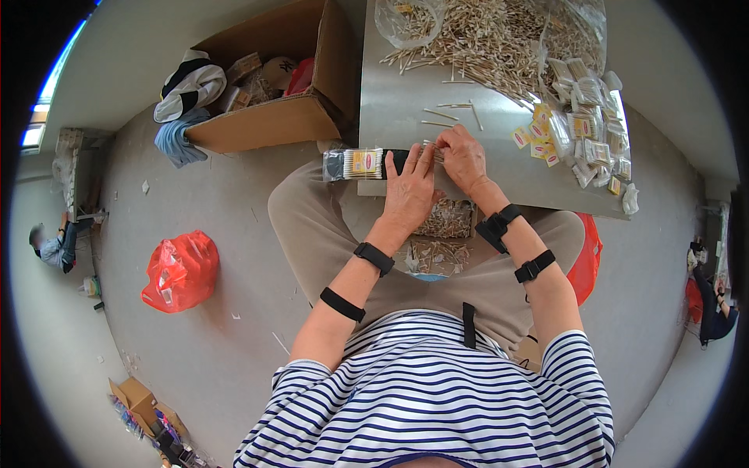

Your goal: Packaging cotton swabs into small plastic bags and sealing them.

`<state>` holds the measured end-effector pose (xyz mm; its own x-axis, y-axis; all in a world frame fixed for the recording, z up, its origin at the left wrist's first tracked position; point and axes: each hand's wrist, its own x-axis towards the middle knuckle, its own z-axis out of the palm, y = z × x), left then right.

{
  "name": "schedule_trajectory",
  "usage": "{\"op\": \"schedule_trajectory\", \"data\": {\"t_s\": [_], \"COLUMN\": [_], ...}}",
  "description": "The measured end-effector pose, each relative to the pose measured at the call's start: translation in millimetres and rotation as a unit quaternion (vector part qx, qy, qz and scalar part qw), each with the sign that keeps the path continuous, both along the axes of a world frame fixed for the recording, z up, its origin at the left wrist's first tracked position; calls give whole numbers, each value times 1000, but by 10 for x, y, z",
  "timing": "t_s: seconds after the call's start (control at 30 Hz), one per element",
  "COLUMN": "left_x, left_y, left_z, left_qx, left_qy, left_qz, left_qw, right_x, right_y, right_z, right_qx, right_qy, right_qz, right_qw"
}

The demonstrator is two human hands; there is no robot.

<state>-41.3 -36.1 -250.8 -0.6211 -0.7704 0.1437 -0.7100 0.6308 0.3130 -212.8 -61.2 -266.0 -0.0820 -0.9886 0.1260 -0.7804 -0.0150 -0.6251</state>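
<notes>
My left hand [410, 186] lies flat on a long clear packet of cotton swabs [360, 164] that sticks out over the near edge of a metal table [406, 109]. My right hand [462, 156] pinches the packet's right end between thumb and fingers. The packet has a yellow label and a dark band under my left fingers. A few loose swabs [452, 113] lie just beyond my hands. A large heap of loose swabs [491, 43] covers the far part of the table.
Several small filled packets [585, 129] are piled at the table's right side. A clear bag [407, 19] sits at the far edge. An open cardboard box [273, 86] with clothes stands on the floor to the left. A red plastic bag [181, 271] lies lower left. A tray of swabs [446, 222] rests on my lap.
</notes>
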Motion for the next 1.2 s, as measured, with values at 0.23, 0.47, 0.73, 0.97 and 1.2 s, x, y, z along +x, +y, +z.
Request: {"op": "schedule_trajectory", "data": {"t_s": [0.23,0.47,0.73,0.97,1.2], "left_x": [16,43,124,113,-22], "left_y": [-1,-17,49,-91,-55], "left_z": [-7,-33,-1,49,23], "left_qx": [1,5,17,0,18], "left_qy": [4,14,10,-12,-101], "left_qz": [-1,-8,-16,-18,-16], "left_qw": [1000,1000,1000,1000,995], "right_x": [58,-32,24,25,-230], "right_y": [280,569,654,656,330], "right_z": [143,29,19,55,-86], "right_qx": [-55,-23,-31,-17,-78], "right_qy": [144,167,162,189,32], "right_qz": [-12,169,182,197,145], "right_qw": [988,971,969,962,986]}}
